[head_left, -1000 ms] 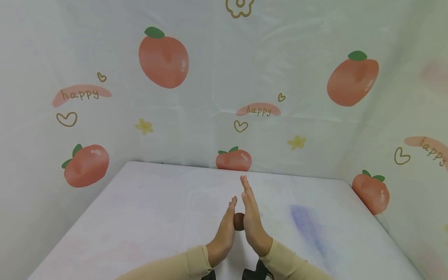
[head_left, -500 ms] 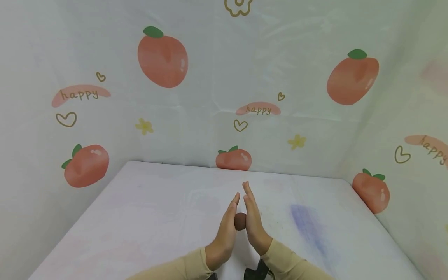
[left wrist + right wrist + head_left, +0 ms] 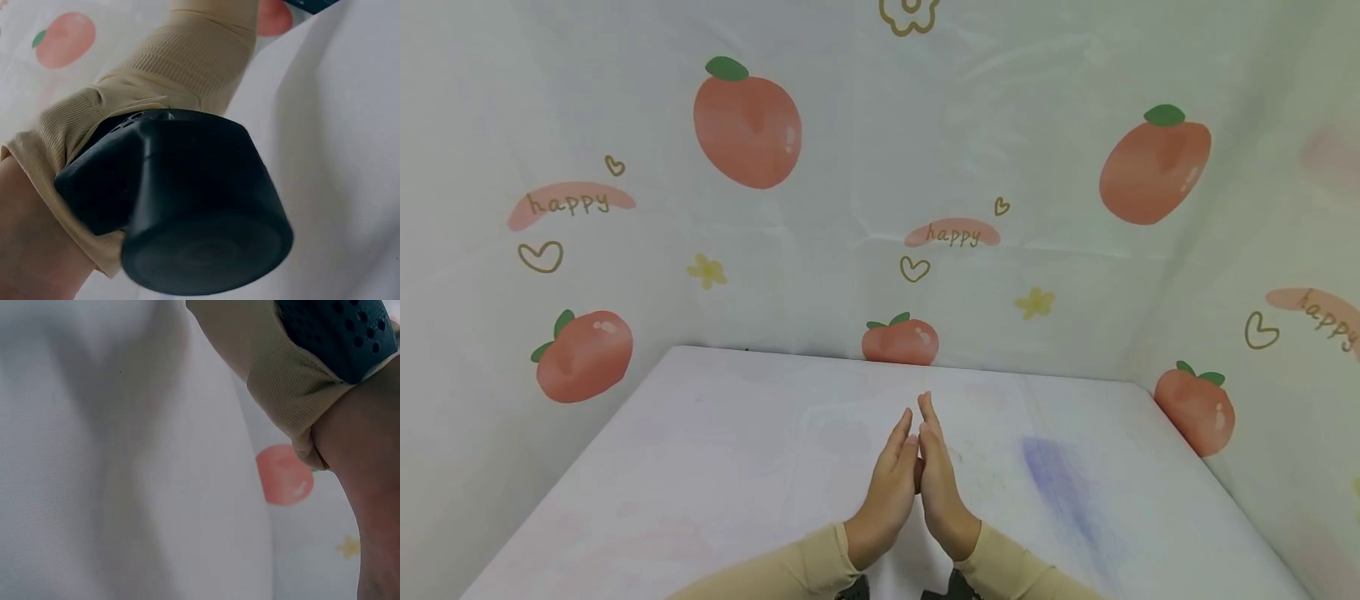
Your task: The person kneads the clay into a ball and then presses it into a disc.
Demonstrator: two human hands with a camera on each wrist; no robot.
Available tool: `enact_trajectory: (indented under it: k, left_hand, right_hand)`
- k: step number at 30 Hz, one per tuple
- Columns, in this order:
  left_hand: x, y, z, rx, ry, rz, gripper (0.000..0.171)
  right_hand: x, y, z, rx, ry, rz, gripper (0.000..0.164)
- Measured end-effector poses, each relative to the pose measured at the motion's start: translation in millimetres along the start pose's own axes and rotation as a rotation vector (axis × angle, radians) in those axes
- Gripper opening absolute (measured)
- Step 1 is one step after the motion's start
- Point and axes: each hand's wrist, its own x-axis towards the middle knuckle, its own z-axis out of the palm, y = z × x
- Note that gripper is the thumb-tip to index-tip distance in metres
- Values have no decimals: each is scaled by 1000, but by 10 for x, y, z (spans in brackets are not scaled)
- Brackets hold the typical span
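Note:
My left hand (image 3: 883, 500) and right hand (image 3: 943, 500) stand upright, palms facing, above the white table in the head view. Their fingers are straight and point away from me, with the fingertips close together. Between the palms they press a small brown ball (image 3: 918, 477); only a narrow dark strip of it shows, the rest hidden by the hands. In the left wrist view a black wrist device (image 3: 200, 206) and tan sleeve cuffs fill the middle, the fingers out of sight. The right wrist view has bare wrist skin (image 3: 369, 444) beside a tan cuff (image 3: 290, 394).
The white table (image 3: 737, 450) bears a faint blue-purple smear (image 3: 1063, 492) to the right of the hands. Behind it hangs a pale curtain (image 3: 850, 150) printed with red fruit, hearts and the word happy. Soft arm shadows fall on the tabletop in the wrist views.
My palms have drawn closer together, so the brown ball, round and plainly visible before, now shows as a thin strip. The left hand has shifted slightly right and covers more of it.

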Motion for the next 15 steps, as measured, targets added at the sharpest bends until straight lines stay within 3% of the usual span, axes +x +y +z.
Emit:
enact_trajectory:
  k: [10,15]
  left_hand:
    - [36,-22,-82,88,9,22,57]
    - [63,-8,-179,113,-2,19,59]
  right_hand:
    - [26,7,-215,-101,-24,-70,55]
    - [93,-10,-422,-311,-47,-148,43]
